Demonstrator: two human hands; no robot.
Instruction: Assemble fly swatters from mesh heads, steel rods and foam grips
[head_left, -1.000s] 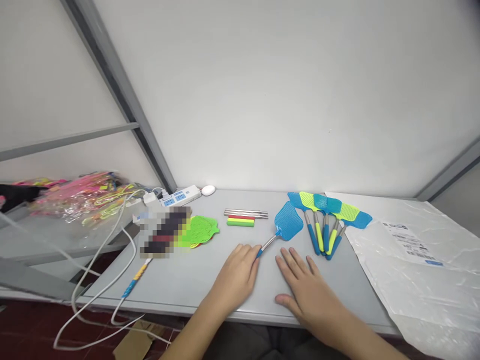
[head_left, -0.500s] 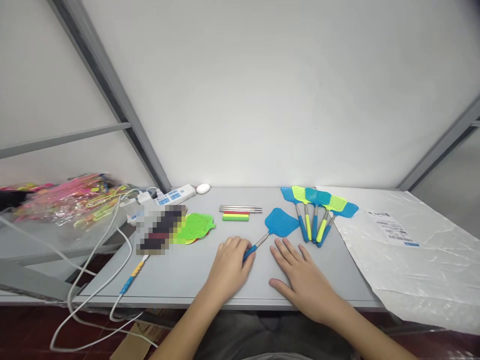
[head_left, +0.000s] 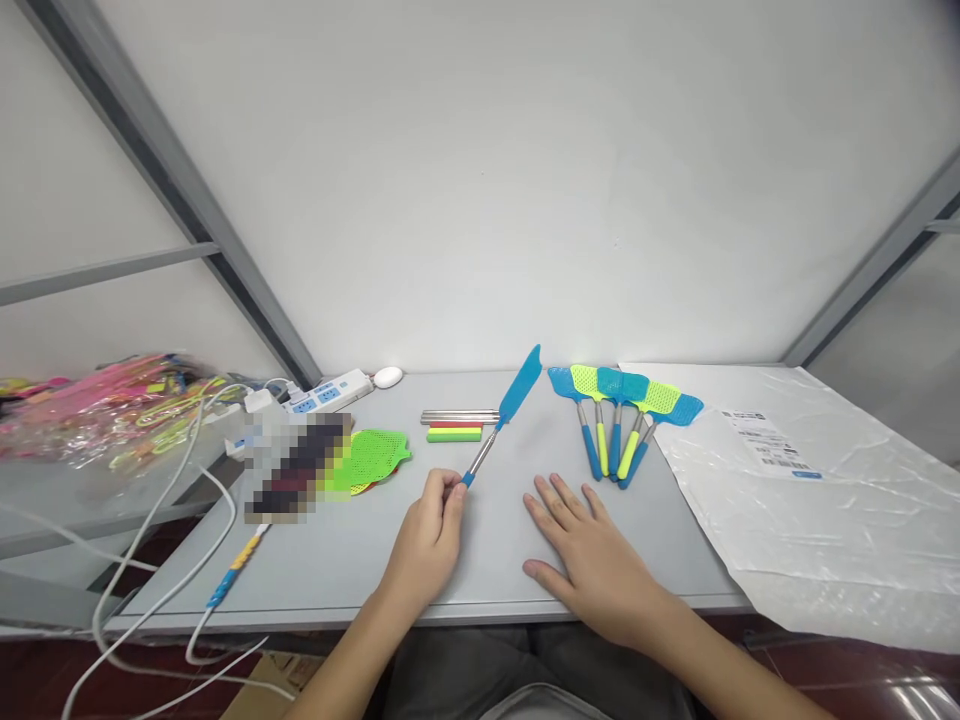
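Note:
My left hand (head_left: 427, 535) is closed around the blue grip of a fly swatter (head_left: 519, 388). Its metal shaft points up and away, and the blue head is turned nearly edge-on above the table. Flat on the grey table (head_left: 495, 545), fingers spread, lies my right hand (head_left: 592, 560), holding nothing. Beyond it several fly swatters (head_left: 615, 384) with blue and yellow heads lie fanned out, overlapping. Behind my left hand are several metal rods (head_left: 457, 416) and coloured grip tubes (head_left: 454, 434). A green swatter head (head_left: 379, 455) tops a small stack to the left.
A power strip (head_left: 330, 392) and a white mouse-like object (head_left: 388, 377) sit at the back left. White cables (head_left: 196, 430) hang over the left edge. A blurred-out item (head_left: 300, 468) lies nearby. Bagged goods (head_left: 112, 410) stand far left; a white plastic sheet (head_left: 817, 530) covers the right side.
My left hand has lifted the blue swatter's head off the table and turned it edge-on. The right hand stays flat on the table. The view has shifted slightly.

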